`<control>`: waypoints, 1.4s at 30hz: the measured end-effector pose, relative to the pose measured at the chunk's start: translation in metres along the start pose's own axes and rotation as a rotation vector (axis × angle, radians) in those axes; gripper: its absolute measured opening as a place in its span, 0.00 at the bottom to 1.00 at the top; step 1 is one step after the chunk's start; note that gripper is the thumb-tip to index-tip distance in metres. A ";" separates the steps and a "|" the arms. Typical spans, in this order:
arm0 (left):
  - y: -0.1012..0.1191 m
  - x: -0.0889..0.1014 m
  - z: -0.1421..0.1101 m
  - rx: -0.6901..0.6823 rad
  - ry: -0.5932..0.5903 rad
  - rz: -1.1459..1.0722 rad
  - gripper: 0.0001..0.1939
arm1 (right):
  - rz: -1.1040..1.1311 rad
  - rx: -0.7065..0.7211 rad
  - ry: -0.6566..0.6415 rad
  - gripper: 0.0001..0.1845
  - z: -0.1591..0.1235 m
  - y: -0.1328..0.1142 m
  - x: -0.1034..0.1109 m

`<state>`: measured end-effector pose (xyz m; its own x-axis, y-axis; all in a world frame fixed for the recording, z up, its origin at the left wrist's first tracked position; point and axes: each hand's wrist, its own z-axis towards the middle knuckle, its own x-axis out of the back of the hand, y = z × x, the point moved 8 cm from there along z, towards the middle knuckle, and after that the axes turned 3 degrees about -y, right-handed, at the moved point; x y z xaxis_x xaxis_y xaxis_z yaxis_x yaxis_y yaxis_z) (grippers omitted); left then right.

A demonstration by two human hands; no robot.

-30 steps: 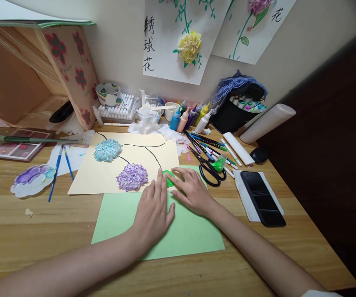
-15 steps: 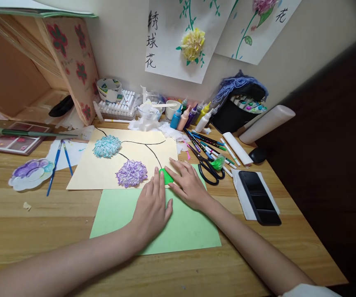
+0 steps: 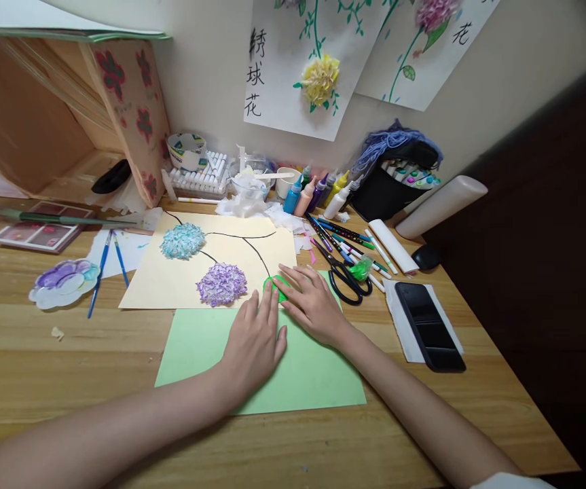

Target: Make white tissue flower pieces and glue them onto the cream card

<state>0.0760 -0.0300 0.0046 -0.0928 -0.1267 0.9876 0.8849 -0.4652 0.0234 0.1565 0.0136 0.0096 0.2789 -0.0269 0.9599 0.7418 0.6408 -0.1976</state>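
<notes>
My left hand [image 3: 255,339] lies flat, its fingertips pressing the lower left of a bright green patch [image 3: 281,292] that looks like soft clay. From the other side my right hand [image 3: 313,302] reaches in, fingers spread, fingertips on the patch too. Part of the patch is hidden under the fingers. It sits at the end of a drawn dark stem on a cream sheet [image 3: 160,285]. A blue textured flower [image 3: 182,242] and a purple one [image 3: 222,284] are on the same sheet. Green paper [image 3: 201,353] lies under both hands.
Black-handled scissors [image 3: 348,282], several markers and a phone [image 3: 430,326] lie to the right. Paint bottles [image 3: 305,197] and crumpled tissue [image 3: 246,197] stand behind the sheet. A paint palette [image 3: 63,284] and brushes [image 3: 100,275] are at left.
The view has shifted slightly, so things sit a little further right. My fingers have moved slightly on the green patch, which shows a little more between them.
</notes>
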 end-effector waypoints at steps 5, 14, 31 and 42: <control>0.000 0.000 0.000 0.014 0.003 0.010 0.27 | 0.024 -0.003 -0.009 0.24 0.000 0.000 0.002; -0.001 0.001 0.001 0.004 0.082 0.064 0.26 | 0.039 0.080 0.103 0.18 -0.014 -0.005 0.013; 0.007 0.007 -0.004 -0.069 0.116 0.199 0.25 | -0.001 0.081 -0.082 0.24 -0.006 -0.006 -0.001; 0.015 -0.002 -0.010 -0.125 0.060 0.259 0.25 | -0.008 0.081 -0.113 0.27 0.000 -0.013 -0.007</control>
<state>0.0854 -0.0453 0.0011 0.0987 -0.3056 0.9470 0.8196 -0.5148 -0.2516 0.1447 0.0051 0.0050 0.1989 0.0512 0.9787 0.6910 0.7008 -0.1771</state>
